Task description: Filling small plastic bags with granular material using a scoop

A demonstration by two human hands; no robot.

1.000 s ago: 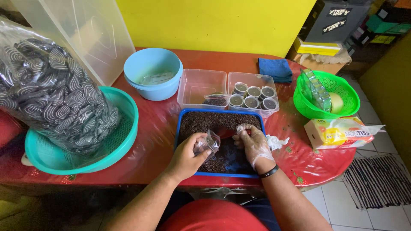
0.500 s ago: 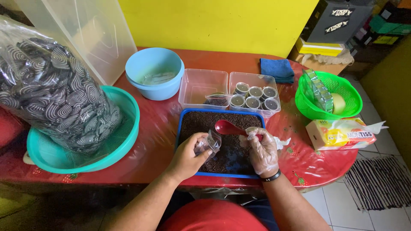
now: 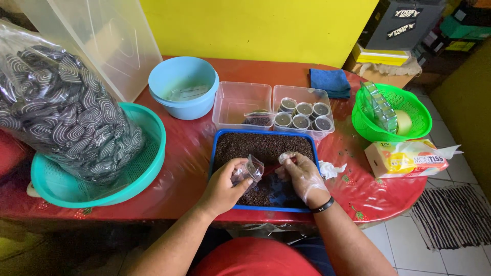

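Six filled cups (image 3: 304,115) sit in a clear box (image 3: 327,97); the left hand (image 3: 222,184) grasps a small clear cup (image 3: 247,171), the gloved right hand (image 3: 302,176) grasps a red spoon (image 3: 271,168) over the blue tray (image 3: 225,140), still well stocked with dark grains.

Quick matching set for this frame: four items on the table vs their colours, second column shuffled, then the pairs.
Items:
1. tray of dark granules
2. folded cloth
3. basket at the right edge
4. small cup in the left hand

Colours:
A. bright green
B. clear
C. dark blue
D. blue rim

Pairs: 1-D, 2-C, 3-A, 4-B
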